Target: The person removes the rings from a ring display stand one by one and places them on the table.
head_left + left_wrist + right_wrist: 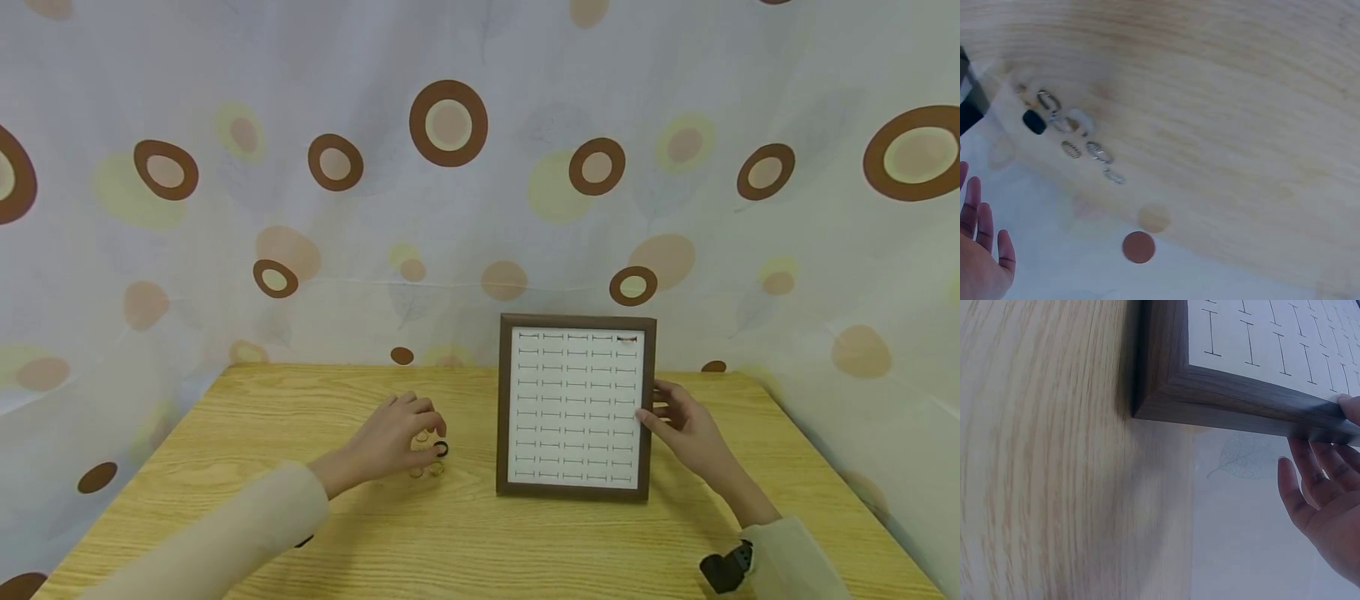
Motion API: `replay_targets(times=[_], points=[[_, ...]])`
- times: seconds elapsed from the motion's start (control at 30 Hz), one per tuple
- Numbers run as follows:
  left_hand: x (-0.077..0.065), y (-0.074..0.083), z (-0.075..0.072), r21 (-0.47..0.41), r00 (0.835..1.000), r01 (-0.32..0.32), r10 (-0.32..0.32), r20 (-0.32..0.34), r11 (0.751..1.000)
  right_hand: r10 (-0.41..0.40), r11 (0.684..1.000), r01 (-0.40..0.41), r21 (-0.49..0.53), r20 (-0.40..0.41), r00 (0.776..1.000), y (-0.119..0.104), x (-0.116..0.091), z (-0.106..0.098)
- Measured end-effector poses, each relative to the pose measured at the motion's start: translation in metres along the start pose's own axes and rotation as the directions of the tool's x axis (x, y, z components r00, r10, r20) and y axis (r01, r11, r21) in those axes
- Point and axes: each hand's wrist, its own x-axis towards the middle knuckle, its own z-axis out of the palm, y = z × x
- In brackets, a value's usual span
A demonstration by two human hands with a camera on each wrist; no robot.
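Observation:
A brown-framed display board (506, 408) stands upright on the table, its white face covered in rows of short slits. A small dark reddish piece (627, 339) sits at its top right slit. My right hand (686, 429) grips the board's right edge, thumb on the front and fingers behind. My left hand (393, 437) hovers over a small group of rings, fingers bent loosely with nothing pinched. A black ring (1034, 122) lies among several metal rings (1099, 152), overlapping the thumb tip in the head view. The left fingers (985, 228) stand apart from them in the left wrist view.
The wooden table (360, 550) reaches back to a patterned curtain (480, 225) with brown rings and pale spots. A dark wrist device (726, 568) hangs at the right sleeve. In the right wrist view, the board's lower corner (1154, 403) meets the tabletop.

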Motion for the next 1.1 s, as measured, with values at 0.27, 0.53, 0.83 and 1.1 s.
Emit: replay_targets(times=[0.27,0.53,0.83,1.1], points=[[0.033,0.021,-0.015,0.056,0.998,-0.058,0.059,-0.025,0.997,-0.003,1.000,0.003,0.001,-0.001,1.000,0.000,0.001,-0.001],[0.063,0.043,-0.020,0.063,0.989,-0.117,0.122,-0.080,0.991,0.022,1.000,-0.022,-0.013,-0.003,1.000,0.001,0.000,0.000],[0.097,0.063,-0.021,0.060,0.990,-0.110,0.114,-0.080,0.992,0.025,1.000,-0.025,-0.005,0.002,1.000,-0.001,-0.001,0.000],[0.126,0.074,-0.016,0.113,0.986,-0.103,0.117,-0.123,0.988,0.009,1.000,-0.009,0.000,-0.003,1.000,0.000,0.000,0.000]])
